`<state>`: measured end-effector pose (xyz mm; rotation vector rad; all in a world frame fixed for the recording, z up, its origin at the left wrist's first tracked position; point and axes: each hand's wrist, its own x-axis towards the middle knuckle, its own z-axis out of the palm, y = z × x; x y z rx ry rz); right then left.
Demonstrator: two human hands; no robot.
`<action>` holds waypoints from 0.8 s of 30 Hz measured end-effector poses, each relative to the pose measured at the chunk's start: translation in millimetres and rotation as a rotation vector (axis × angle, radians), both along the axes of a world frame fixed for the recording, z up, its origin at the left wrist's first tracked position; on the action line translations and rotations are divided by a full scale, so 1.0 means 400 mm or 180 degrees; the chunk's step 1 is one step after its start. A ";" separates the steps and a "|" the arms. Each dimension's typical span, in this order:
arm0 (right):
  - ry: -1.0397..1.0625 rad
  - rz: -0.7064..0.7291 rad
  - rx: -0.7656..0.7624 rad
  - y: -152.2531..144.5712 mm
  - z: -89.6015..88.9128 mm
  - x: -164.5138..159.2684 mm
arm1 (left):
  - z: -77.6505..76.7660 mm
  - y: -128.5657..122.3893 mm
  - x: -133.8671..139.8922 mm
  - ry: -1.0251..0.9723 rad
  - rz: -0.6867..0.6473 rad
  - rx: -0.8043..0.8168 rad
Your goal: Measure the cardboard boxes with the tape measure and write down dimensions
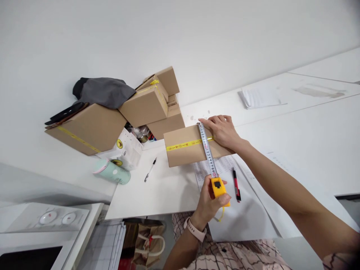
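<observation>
A brown cardboard box (181, 156) with yellow printed tape lies on the white desk, partly over printed sheets. My left hand (209, 202), a pink watch on its wrist, is wrapped round a yellow tape measure (221, 189) in front of the box. The silver blade (208, 153) runs out across the top of the box to its far edge. There my right hand (222, 129) rests on the box, with the index finger at the blade's end and the other fingers over the far side. A red and black pen (236, 185) lies on the paper to the right.
Several cardboard boxes (146, 107) are stacked at the back left, with a grey cloth (104, 92) on top. A mint-green bottle (112, 171) and a black-and-clear pen (150, 170) lie on the left. Folded papers (260, 98) sit near the wall. A microwave (47, 221) stands lower left.
</observation>
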<state>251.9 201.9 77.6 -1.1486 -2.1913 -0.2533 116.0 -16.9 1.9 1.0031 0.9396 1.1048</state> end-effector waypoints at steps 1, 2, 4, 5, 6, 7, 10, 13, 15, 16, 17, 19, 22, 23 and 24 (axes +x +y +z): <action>0.0070 -0.0085 0.0018 -0.003 -0.001 -0.005 | -0.015 -0.011 -0.005 0.0082 0.0042 0.0097; 0.0133 -0.0164 0.0042 -0.008 -0.002 -0.011 | -0.032 -0.024 -0.010 0.0165 0.0088 0.0192; 0.0216 -0.0253 0.0111 -0.025 -0.005 -0.020 | -0.069 -0.053 -0.024 0.0277 0.0170 0.0315; 0.0242 -0.0254 0.0154 -0.038 -0.007 -0.022 | -0.086 -0.067 -0.031 0.0291 0.0195 0.0328; 0.0266 -0.0233 0.0202 -0.054 -0.010 -0.022 | -0.100 -0.080 -0.038 0.0287 0.0212 0.0305; 0.0294 -0.0203 0.0250 -0.072 -0.015 -0.019 | -0.111 -0.091 -0.045 0.0297 0.0236 0.0256; 0.0411 -0.0107 0.0362 -0.139 -0.042 -0.001 | -0.124 -0.110 -0.060 0.0495 0.0345 0.0131; 0.0575 -0.0098 0.0442 -0.204 -0.097 0.021 | -0.121 -0.115 -0.067 0.0693 0.0408 0.0141; 0.0672 -0.0131 0.0488 -0.235 -0.144 0.028 | -0.123 -0.113 -0.070 0.0770 0.0403 0.0141; 0.0702 -0.0122 0.0495 -0.247 -0.167 0.029 | -0.126 -0.112 -0.071 0.0808 0.0393 0.0138; 0.0720 -0.0085 0.0487 -0.255 -0.188 0.029 | -0.130 -0.111 -0.072 0.0845 0.0382 0.0140; 0.0768 0.0026 0.0390 -0.265 -0.212 0.028 | -0.140 -0.108 -0.076 0.0904 0.0366 0.0165; 0.1259 0.0037 0.0013 -0.274 -0.196 0.032 | -0.149 -0.106 -0.079 0.0974 0.0304 0.0211; 0.1577 0.0070 -0.0185 -0.280 -0.178 0.036 | -0.148 -0.105 -0.080 0.1046 0.0251 0.0236; 0.1940 0.0167 -0.0407 -0.288 -0.155 0.042 | -0.146 -0.105 -0.080 0.1178 0.0192 0.0274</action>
